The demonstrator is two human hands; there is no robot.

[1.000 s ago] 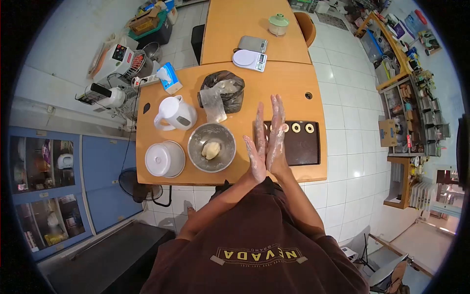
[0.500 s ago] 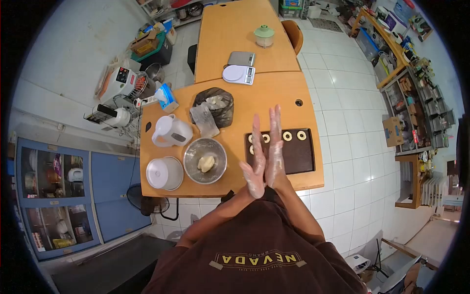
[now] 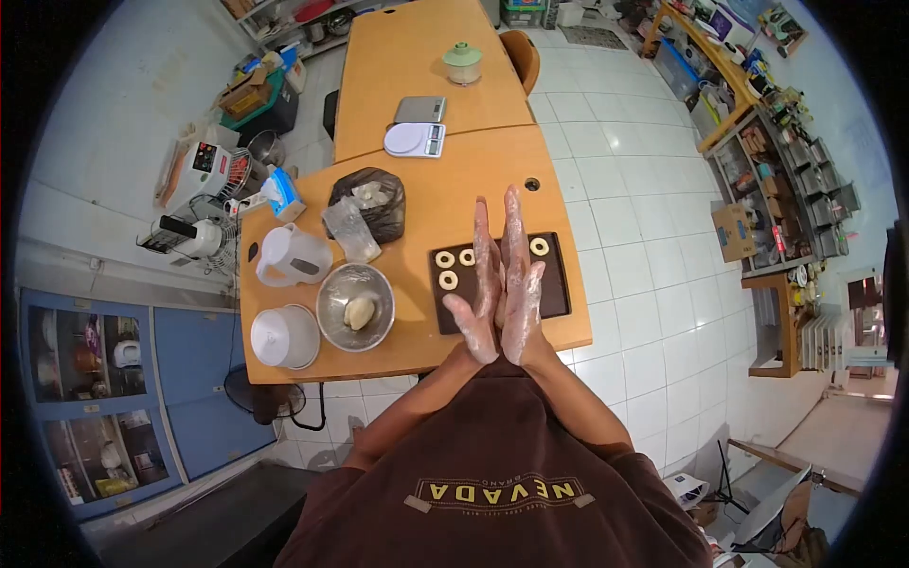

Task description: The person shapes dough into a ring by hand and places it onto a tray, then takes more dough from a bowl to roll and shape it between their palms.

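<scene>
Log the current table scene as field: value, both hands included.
left hand: left hand, fingers straight, pale smears
right hand: right hand, palm facing the left, also smeared
between palms: cannot tell
tray: dark tray, partly behind hands
on tray: four pale rings visible
bowl: metal bowl, dough inside
left of bowl: white tub
</scene>
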